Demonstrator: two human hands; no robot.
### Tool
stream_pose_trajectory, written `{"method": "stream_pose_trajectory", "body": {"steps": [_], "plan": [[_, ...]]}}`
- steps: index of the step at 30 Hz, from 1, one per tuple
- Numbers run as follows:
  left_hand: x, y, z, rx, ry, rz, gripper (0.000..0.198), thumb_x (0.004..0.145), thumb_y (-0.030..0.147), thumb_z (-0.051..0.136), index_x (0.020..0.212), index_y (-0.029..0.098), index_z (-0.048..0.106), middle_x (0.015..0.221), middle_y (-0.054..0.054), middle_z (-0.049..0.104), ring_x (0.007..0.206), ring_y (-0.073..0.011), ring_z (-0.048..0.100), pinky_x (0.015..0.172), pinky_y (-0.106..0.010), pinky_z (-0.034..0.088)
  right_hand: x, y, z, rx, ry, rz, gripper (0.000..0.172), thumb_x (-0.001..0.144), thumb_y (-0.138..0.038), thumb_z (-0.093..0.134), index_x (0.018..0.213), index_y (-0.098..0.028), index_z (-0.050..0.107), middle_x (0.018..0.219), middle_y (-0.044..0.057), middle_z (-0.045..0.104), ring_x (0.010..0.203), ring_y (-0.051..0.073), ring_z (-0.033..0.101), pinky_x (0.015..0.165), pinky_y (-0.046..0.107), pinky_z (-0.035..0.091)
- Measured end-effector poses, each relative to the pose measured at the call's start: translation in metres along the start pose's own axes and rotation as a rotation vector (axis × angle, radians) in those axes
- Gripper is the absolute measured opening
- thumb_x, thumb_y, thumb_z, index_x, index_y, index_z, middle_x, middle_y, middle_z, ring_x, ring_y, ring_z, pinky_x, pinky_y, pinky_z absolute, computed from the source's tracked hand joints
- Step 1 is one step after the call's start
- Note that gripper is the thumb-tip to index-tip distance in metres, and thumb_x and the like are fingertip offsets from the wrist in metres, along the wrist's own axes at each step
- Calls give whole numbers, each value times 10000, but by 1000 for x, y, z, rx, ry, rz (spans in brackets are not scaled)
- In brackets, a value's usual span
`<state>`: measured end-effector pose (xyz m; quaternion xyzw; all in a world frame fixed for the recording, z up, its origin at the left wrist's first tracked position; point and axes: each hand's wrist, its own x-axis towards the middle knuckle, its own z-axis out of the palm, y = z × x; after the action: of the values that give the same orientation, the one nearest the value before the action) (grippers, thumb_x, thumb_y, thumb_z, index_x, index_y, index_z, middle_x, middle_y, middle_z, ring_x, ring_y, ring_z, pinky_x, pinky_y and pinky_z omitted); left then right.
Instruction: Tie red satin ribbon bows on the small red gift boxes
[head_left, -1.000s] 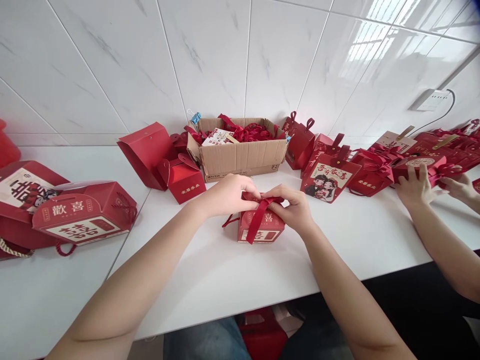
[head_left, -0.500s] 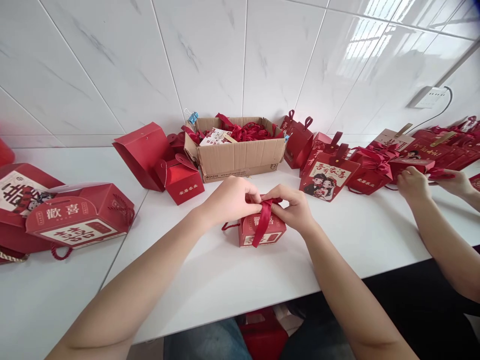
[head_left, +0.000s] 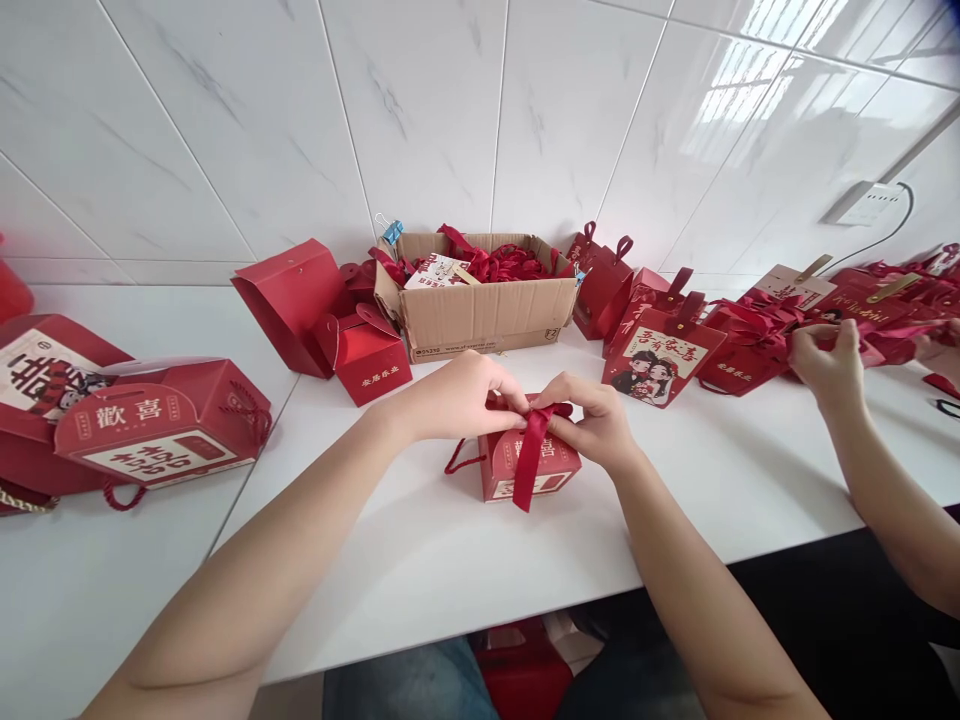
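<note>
Box [head_left: 562,465] sits upright on the white table [head_left: 420,560], midway between the forearms and nearer the front edge than the carton [head_left: 487,312]. Ribbon [head_left: 531,462] crosses the top of the box; one tail hangs down the printed front face, its end just past the lower edge. Left hand [head_left: 474,395]: thumb and fingers closed in a pinch on the ribbon at the top; exact contact partly hidden by the fingers. Right hand [head_left: 596,422]: thumb and forefinger gripping the ribbon on the opposite side of the knot area, close to the left fingertips. Cord [head_left: 463,462] loops out from the box's left side. Carton, behind, contains loose red ribbons [head_left: 517,262] and a printed card [head_left: 433,272]. Left of it, touching or nearly so: small box [head_left: 371,368], plain red. To the right: tagged bag [head_left: 660,362] and a co-worker's hand [head_left: 832,365].
</note>
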<state>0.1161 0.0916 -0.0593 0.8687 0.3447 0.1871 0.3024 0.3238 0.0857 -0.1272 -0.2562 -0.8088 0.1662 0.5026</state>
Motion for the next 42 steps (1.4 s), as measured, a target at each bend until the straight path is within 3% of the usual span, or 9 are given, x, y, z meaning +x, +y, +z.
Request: {"method": "stream_pose_trajectory", "body": {"steps": [9,15,19,24,30,37,42], "plan": [[2,-6,3,99,41,121,125,807,190,631,774,192,752,807,-10,744,720,-139,665,657,-244,503,0,1,0,17,0,-17,106,815,-128,650,858,-220,681,725,14,670,627,123,587,575,256,489],[2,-10,-1,92,29,128,134,830,194,604,825,185,737,850,-16,735,749,-136,652,662,-242,504,1,2,-1,64,-21,-119,242,836,-98,631,1004,-256,704,890,46,672,795,149,653,680,282,548],[1,-7,-1,103,33,131,185,825,141,561,870,195,732,877,-10,729,761,-131,642,661,-239,497,0,3,-1,85,-52,-142,245,845,-80,612,945,-269,734,897,42,643,809,140,654,701,279,557],[1,-6,2,148,64,168,168,796,128,533,806,172,695,772,-17,675,675,-117,591,590,-229,459,-1,2,-3,115,-75,-112,273,850,-60,568,910,-260,743,904,47,648,806,144,664,701,286,558],[1,-6,5,365,121,229,94,727,109,518,663,171,544,633,15,544,577,-105,472,502,-242,343,-1,0,-7,92,-83,-71,273,843,-78,535,856,-255,742,891,46,663,781,152,669,684,299,561],[2,-7,0,221,27,176,98,794,254,603,857,186,636,844,-13,663,763,-144,593,677,-259,446,1,0,-6,60,-65,-72,234,865,-113,545,847,-248,735,882,55,686,775,151,679,689,298,564],[4,-11,2,202,46,154,97,830,220,554,845,189,645,873,-14,676,774,-136,602,662,-246,443,0,-1,-11,-10,-51,-19,232,864,-143,575,1041,-249,680,899,52,711,796,167,668,710,319,557]]}}
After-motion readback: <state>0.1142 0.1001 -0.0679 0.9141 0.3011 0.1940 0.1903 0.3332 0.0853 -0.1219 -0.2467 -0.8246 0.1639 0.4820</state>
